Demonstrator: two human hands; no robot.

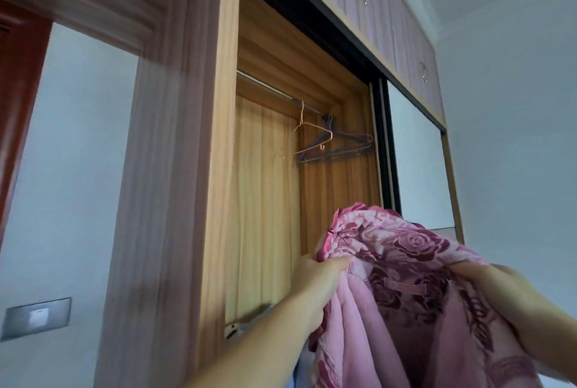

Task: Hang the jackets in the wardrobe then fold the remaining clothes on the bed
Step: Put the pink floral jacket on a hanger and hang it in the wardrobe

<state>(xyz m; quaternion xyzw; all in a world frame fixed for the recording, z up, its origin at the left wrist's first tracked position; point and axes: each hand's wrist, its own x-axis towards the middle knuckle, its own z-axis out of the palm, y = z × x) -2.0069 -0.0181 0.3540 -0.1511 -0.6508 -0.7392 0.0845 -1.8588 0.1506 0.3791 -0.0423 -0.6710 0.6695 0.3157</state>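
- The jacket [402, 287] hangs between the left hand [315, 281] and right hand [499, 290], in front of the open wardrobe [218, 137].
- Hangers [331, 144] hang on the rail [268, 89] inside, above the jacket.
- A wall switch [37, 319] sits left of the wardrobe.

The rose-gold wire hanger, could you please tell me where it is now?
In the head view, the rose-gold wire hanger hangs on the wardrobe rail, just left of the dark hangers.

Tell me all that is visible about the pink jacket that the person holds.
The pink jacket is soft, plush-looking cloth with a dark rose pattern outside and a plain pink lining. It hangs bunched and open before the open wardrobe, below the hangers on the rail. The left hand grips its left edge near the top, and the right hand holds the other side. It is on no hanger.
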